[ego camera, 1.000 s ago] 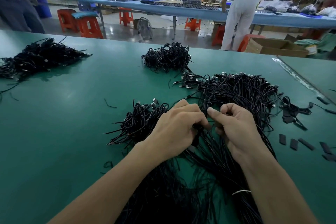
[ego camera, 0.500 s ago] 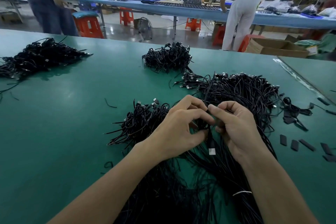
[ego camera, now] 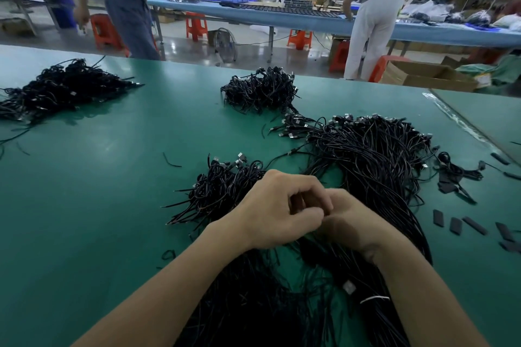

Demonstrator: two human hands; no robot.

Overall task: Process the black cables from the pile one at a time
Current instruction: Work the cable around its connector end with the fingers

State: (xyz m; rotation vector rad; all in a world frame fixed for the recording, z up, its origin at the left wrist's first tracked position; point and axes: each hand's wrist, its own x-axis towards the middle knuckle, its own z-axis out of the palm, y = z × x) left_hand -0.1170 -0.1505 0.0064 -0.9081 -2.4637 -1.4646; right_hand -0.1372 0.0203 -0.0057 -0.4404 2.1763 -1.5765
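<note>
A big pile of long black cables (ego camera: 375,160) spreads across the green table (ego camera: 98,191) at centre right and runs down under my arms. My left hand (ego camera: 270,214) and my right hand (ego camera: 352,222) meet over it, fingers curled and interlocked around one black cable. That cable is mostly hidden by my fingers; a plug with a silver tip (ego camera: 349,287) hangs below my right wrist. A smaller heap of short black cables (ego camera: 220,189) lies just left of my left hand.
Two more heaps of black cables lie at the back centre (ego camera: 259,90) and far left (ego camera: 62,90). Several short black sleeve pieces (ego camera: 456,224) are scattered at the right. Two people stand beyond the table's far edge, one close (ego camera: 127,3).
My hands have closed together and dropped slightly toward me. The cable's silver-tipped plug now hangs lower, below my right wrist. The person at the back left has walked right.
</note>
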